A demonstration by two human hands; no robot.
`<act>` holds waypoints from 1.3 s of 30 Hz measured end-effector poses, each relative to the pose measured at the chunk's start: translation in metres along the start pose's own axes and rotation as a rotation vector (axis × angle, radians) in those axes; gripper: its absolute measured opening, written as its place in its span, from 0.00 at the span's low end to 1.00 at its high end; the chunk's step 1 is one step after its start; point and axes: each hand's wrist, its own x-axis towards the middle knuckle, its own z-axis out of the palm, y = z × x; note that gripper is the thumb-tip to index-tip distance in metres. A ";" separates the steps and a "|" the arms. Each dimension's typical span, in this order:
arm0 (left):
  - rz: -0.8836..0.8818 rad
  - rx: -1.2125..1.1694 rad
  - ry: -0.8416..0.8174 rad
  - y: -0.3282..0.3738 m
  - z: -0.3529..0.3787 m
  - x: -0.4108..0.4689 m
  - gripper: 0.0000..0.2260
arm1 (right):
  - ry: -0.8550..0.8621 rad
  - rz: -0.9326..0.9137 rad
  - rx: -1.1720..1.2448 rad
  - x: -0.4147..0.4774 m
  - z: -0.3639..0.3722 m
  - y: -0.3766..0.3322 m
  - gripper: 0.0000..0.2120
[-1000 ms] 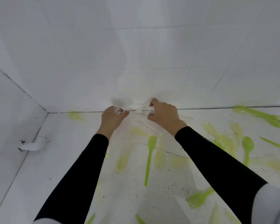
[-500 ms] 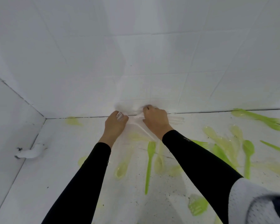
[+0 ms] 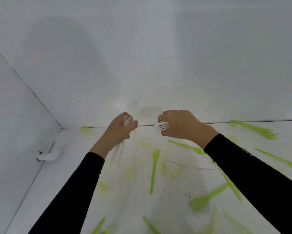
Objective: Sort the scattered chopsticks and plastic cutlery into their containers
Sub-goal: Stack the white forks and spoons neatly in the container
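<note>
My left hand [image 3: 120, 130] grips a bunch of white plastic forks [image 3: 127, 120], tines up by the fingers and handles trailing down past the wrist. My right hand [image 3: 180, 125] holds another white fork [image 3: 163, 126], tines pointing left. Both hands hover near the back wall, a short gap apart. Green plastic forks [image 3: 154, 168] and other green cutlery [image 3: 254, 128] lie scattered on the white floor [image 3: 57, 191] below and to the right. No container shows.
White walls close in at the back and left, meeting in a corner [image 3: 61, 127]. A small white pipe fitting [image 3: 49, 155] sticks out low on the left wall. Blurred green pieces [image 3: 202, 200] lie near the bottom edge.
The hands, which were together over the white cutlery at the wall, have drawn apart, each now holding white forks. The view has shifted slightly.
</note>
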 end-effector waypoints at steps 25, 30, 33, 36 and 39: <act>-0.034 -0.704 0.188 0.029 0.072 -0.178 0.18 | -0.143 0.147 1.307 -0.166 0.027 -0.099 0.14; -0.134 -0.754 0.463 0.015 0.098 -0.193 0.24 | -0.054 0.226 1.305 -0.196 0.036 -0.079 0.16; -0.259 -0.720 0.623 0.005 0.118 -0.201 0.25 | -0.102 0.183 1.241 -0.218 0.039 -0.064 0.17; -0.296 -0.657 0.641 0.004 0.135 -0.210 0.25 | -0.101 0.153 1.186 -0.234 0.040 -0.058 0.20; -0.291 -0.692 0.491 0.011 0.155 -0.219 0.28 | -0.121 0.140 1.140 -0.247 0.039 -0.054 0.22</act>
